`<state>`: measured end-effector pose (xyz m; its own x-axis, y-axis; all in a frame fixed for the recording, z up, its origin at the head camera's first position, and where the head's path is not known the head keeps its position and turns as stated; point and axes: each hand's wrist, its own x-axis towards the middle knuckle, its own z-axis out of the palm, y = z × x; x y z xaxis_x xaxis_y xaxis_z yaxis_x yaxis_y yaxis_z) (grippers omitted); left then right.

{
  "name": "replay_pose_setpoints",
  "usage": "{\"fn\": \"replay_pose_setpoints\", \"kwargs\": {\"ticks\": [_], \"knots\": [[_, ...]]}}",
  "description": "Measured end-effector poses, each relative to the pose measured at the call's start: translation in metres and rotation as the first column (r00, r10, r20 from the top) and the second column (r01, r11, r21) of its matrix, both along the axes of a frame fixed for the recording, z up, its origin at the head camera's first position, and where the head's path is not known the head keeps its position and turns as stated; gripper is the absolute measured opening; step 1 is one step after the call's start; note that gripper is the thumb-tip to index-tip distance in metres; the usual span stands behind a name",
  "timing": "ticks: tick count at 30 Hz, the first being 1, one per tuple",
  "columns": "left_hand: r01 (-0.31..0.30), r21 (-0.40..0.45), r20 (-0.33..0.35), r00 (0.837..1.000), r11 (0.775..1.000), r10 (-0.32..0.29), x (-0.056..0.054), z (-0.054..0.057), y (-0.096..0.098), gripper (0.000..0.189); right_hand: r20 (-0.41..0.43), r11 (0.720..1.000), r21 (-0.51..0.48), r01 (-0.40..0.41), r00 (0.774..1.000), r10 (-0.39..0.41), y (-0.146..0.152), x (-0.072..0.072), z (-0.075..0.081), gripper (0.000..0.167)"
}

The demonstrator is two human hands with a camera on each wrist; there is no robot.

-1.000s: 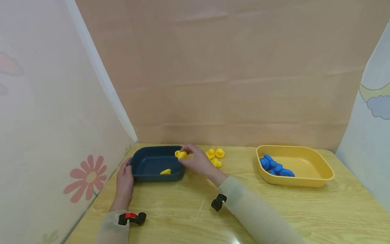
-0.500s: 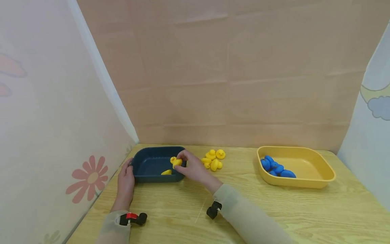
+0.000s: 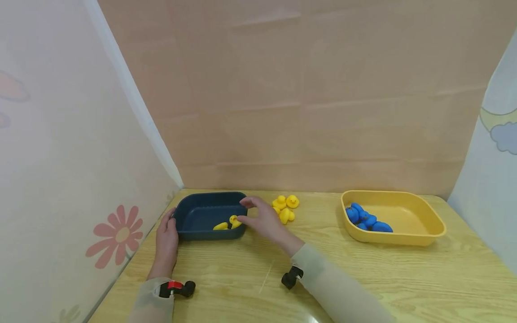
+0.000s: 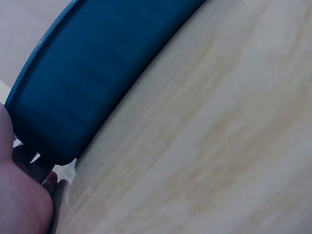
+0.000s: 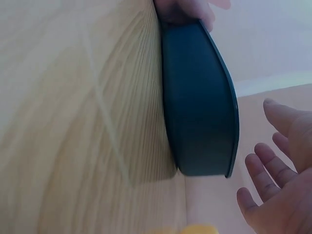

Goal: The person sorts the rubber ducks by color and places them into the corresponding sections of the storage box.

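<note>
In the head view, my left hand [image 3: 166,235] holds the left end of a dark blue tray [image 3: 202,235]. In the left wrist view its fingers go round that end, partly hidden. Two yellow rubber ducks lie inside near the front right: one on its side [image 3: 221,226], the other a duck [image 3: 235,221] with its face showing. Over the tray's right rim is my right hand [image 3: 266,223], thumb and fingers spread and holding nothing. Just beyond it, on the table, sits a small cluster of yellow rubber ducks [image 3: 286,215], partly covered by the hand.
A yellow tray [image 3: 412,220] stands to the right, with several blue rubber ducks [image 3: 367,220] bunched at its left side. The wooden table [image 3: 226,278] meets a brown paper backdrop [image 3: 299,134] at the back and a flower-printed sheet [image 3: 120,235] on the left.
My right hand lowered a yellow duck into the dark blue tray and let it go, then drew back a little to the right with fingers apart. My left hand stays put.
</note>
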<state>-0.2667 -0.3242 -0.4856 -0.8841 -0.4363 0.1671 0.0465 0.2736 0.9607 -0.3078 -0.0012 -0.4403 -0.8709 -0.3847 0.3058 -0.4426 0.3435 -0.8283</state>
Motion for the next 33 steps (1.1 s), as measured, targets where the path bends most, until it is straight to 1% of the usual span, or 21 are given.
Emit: {"fn": "replay_pose_setpoints", "kwargs": {"ticks": [4,8,11,14,18,21,24,29,33], "knots": [[0.005,0.02,0.016,1.0,1.0,-0.005,-0.003,0.002,0.005,0.055,-0.009,0.999,0.004,0.035,0.999,-0.035,0.015,-0.003,0.0,0.05],[0.018,0.013,0.03,0.999,1.0,-0.019,-0.008,0.005,0.011,0.056,-0.043,0.997,-0.006,0.08,0.996,-0.08,0.031,-0.006,0.002,0.05],[0.013,0.001,0.029,0.999,1.0,-0.014,-0.011,0.007,0.014,0.055,-0.05,0.995,-0.016,0.099,0.994,-0.1,0.042,-0.006,0.004,0.05],[0.013,0.016,0.029,1.0,1.0,-0.013,-0.014,0.007,0.017,0.055,-0.03,0.993,-0.019,0.12,0.992,-0.121,0.055,-0.005,0.004,0.052],[0.013,0.044,0.034,0.999,0.999,-0.014,-0.017,0.005,0.02,0.055,-0.004,0.989,0.004,0.148,0.989,-0.148,0.073,-0.004,0.002,0.056],[0.021,0.072,0.034,0.999,0.997,-0.023,-0.021,0.003,0.022,0.055,0.018,0.985,0.024,0.171,0.985,-0.171,0.086,-0.006,-0.003,0.056],[0.034,0.105,0.025,0.999,0.994,-0.037,-0.026,0.0,0.025,0.055,0.05,0.982,0.019,0.187,0.981,-0.187,0.098,-0.009,-0.009,0.054],[0.056,0.136,0.004,0.998,0.989,-0.057,-0.031,-0.001,0.029,0.054,0.092,0.986,0.018,0.166,0.982,-0.167,0.114,-0.011,-0.017,0.053],[0.065,0.13,-0.019,0.998,0.989,-0.063,-0.034,0.001,0.031,0.055,0.141,0.989,0.026,0.145,0.979,-0.147,0.122,-0.013,-0.018,0.056]]}}
